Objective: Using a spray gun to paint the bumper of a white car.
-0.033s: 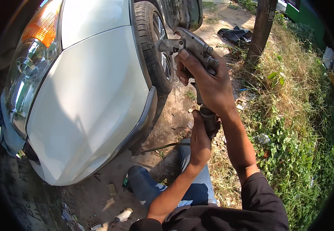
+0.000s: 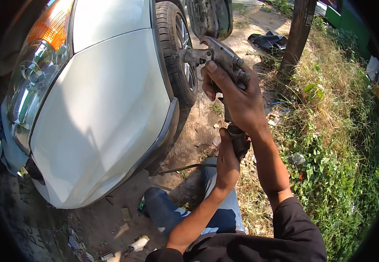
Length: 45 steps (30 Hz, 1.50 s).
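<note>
My right hand (image 2: 244,98) is wrapped round the upper body of a worn metal spray gun (image 2: 222,54), its thumb lying along the side. The gun's nozzle end points left, toward the car's front wheel (image 2: 176,52), and round knobs stick out at its back. Below, my left hand (image 2: 229,161) closes round the dark cylindrical lower end (image 2: 238,133) of the gun. Fingers hide part of the handle. The pale silver car's bumper corner (image 2: 106,118) stands to the left, apart from the gun.
A headlight (image 2: 30,83) with an orange lens is at the far left. A thin dark hose (image 2: 180,168) runs by my knee. Grass and weeds (image 2: 329,157) grow on the right, beside a wooden post (image 2: 298,35). A white bottle (image 2: 138,243) and litter lie on the ground.
The spray gun's front end has dipped slightly and shifted a little right in the picture. Both hands keep their hold.
</note>
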{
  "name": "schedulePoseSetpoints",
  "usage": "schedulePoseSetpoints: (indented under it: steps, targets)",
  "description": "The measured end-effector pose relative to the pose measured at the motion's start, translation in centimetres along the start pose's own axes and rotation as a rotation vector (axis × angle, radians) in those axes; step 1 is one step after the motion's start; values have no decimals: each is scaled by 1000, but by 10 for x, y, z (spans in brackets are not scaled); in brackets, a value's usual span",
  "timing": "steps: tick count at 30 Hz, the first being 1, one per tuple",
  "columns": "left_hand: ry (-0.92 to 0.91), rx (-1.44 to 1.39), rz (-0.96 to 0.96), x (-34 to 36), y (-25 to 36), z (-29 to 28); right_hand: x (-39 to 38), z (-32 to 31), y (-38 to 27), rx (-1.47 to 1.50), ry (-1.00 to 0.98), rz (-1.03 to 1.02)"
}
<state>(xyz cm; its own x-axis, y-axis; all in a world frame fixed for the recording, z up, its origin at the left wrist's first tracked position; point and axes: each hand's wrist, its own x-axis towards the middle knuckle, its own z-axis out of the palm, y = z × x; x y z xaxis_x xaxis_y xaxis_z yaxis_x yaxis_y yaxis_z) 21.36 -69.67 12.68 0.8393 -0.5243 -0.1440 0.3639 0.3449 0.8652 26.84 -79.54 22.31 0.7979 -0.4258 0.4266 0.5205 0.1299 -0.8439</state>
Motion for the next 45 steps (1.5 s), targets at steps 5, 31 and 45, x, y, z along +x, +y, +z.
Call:
schedulePoseSetpoints:
  steps: [5,31,45]
  targets:
    - [-52,51,-42,-34,-24,-36,-41,16,15,37,30,49]
    - [43,760,166,-85,-38,-190,-46,72,-8,-143,52,-43]
    - [93,1347,224,-68,-117,-359,16,57,-30,-173,144,-139]
